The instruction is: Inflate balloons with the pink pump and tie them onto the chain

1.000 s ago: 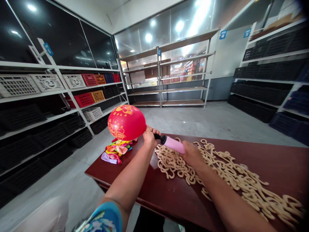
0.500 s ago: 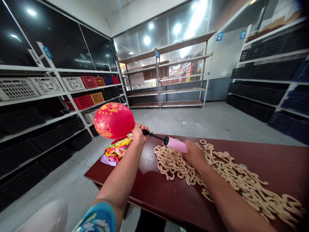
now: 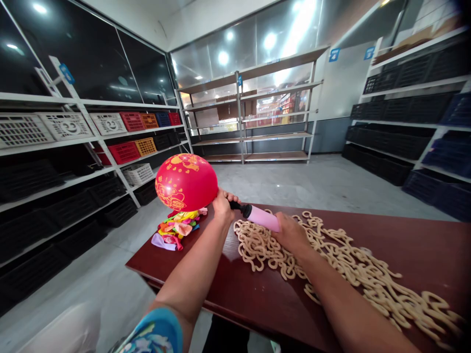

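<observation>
A red balloon (image 3: 186,182) with a yellow print is blown up and sits at the far end of a hand pump. My left hand (image 3: 222,207) is closed around the balloon's neck, where it meets the pump's black end. Wrapped round the pink barrel of the balloon pump (image 3: 262,218) are the fingers of my right hand (image 3: 292,233). The pump's black parts (image 3: 241,209) are close together, with little or no rod showing. The balloon's mouth and the nozzle are hidden in my left hand.
Limp coloured balloons (image 3: 176,229) lie in a pile at the left of the dark red table (image 3: 217,274). Beige curled, rope-like pieces (image 3: 353,264) spread across its middle and right. Shelves with crates (image 3: 127,152) stand left and right, and a rack (image 3: 241,117) stands behind.
My left hand and the balloon have moved right, toward my right hand. The black rod that showed between the pump's ends has slid into the pink barrel.
</observation>
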### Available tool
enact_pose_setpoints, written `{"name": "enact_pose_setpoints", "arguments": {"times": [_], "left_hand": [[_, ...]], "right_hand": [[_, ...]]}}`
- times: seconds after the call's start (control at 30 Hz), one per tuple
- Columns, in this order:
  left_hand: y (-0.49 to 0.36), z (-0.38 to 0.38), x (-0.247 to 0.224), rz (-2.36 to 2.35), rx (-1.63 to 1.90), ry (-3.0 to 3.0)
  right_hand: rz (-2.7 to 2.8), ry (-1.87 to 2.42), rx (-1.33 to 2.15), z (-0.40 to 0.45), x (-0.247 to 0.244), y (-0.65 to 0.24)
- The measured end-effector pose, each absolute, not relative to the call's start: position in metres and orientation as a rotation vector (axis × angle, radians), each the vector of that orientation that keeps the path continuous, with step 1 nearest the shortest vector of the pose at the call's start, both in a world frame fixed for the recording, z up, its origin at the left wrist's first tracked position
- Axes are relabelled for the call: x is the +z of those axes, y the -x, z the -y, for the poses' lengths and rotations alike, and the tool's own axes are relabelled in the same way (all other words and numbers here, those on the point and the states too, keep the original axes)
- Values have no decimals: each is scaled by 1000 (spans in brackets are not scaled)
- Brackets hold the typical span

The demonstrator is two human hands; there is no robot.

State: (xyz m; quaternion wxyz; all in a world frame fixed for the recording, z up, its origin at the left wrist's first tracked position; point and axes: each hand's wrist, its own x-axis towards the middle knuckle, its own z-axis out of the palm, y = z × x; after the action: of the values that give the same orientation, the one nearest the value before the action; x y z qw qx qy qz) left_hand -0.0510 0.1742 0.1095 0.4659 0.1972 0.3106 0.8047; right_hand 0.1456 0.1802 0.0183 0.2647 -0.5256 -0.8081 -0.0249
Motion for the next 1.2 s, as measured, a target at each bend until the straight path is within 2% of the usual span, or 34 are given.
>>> {"name": "enact_pose_setpoints", "arguments": {"times": [0.33,0.77,0.93,1.2], "left_hand": [[111,-174,141,-773,2083,-497],[43,-174,104,-805,1969,-464],[41,-175,108,-774,1953,-467],[83,-176,133,-771,2016,-457]], "right_hand": [[2160,1469,-169,-192,15,-159],[2217,1312,-94,-185,11,-145],[2180,1327,-64,-185,12,-147],[2151,1486,-117,-188,18,-156]]}}
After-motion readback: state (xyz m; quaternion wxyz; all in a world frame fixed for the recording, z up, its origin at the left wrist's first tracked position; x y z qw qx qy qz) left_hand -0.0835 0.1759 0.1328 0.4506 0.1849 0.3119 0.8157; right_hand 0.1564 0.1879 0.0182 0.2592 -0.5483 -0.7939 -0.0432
